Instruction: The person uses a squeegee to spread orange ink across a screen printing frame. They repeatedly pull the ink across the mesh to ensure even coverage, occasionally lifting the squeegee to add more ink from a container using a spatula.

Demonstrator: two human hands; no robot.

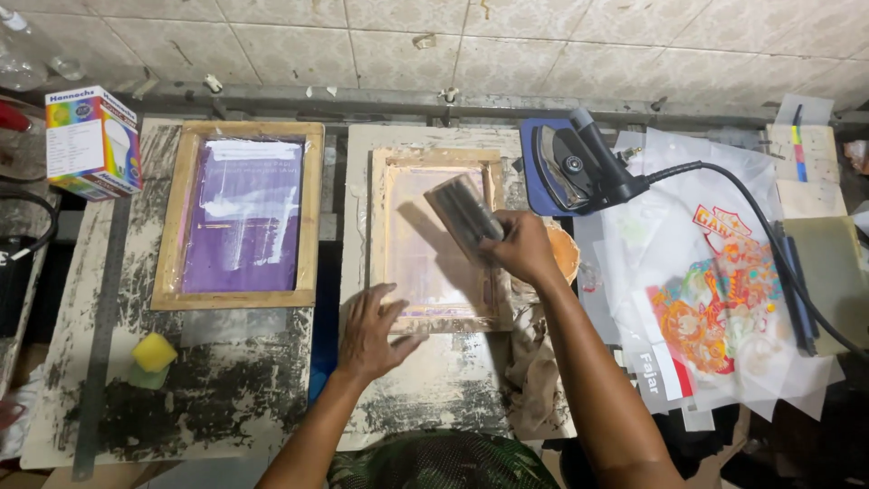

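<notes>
My right hand [520, 246] grips the grey flat squeegee [464, 215], tilted across the pale wooden-framed printing screen [434, 240]; left hand [371, 330], fingers spread flat, presses its near edge.

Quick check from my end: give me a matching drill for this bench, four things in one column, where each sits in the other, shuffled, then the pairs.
Things:
1. squeegee
2. yellow sponge
3. clothes iron
4. colourful box

Places:
A. standing on the blue pad by the wall
B. far left of the bench, beside the purple screen frame
C. in the right hand, over the pink screen frame
D. near left, below the purple screen frame

Pairs: 1-C, 2-D, 3-A, 4-B
</notes>
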